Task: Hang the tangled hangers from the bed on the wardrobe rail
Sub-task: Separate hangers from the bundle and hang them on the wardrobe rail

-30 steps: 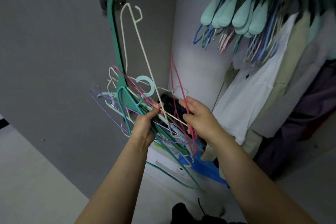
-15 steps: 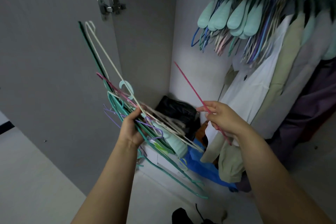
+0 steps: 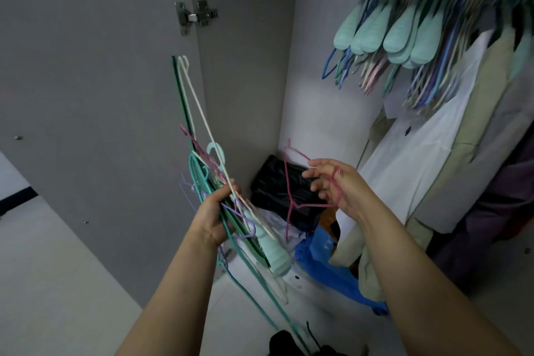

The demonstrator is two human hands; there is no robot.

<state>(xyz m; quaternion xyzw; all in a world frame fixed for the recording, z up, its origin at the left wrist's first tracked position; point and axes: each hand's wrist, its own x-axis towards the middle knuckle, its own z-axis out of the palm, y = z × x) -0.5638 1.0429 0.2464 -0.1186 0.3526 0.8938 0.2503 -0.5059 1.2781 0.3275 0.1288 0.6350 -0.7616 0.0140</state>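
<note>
My left hand [image 3: 215, 218] grips a tangled bundle of hangers [image 3: 202, 170]: teal, cream, purple and pink wire ones, plus a thick mint plastic one pointing down. My right hand [image 3: 336, 186] holds a single thin pink hanger [image 3: 287, 191], pulled apart from the bundle and dangling in front of the wardrobe's floor. Several hangers [image 3: 404, 35] hang on the rail at the top right; the rail itself is hidden behind them.
The grey wardrobe door [image 3: 95, 95] stands open at the left, with a metal hinge [image 3: 195, 16]. A white shirt [image 3: 419, 159], beige and purple clothes hang at the right. A black bag [image 3: 277, 185] and a blue bag [image 3: 332, 277] lie on the wardrobe floor.
My right hand has pulled the pink hanger free of the bundle and turned it, so it now dangles from the fingers. The bundle has tilted more upright in my left hand.
</note>
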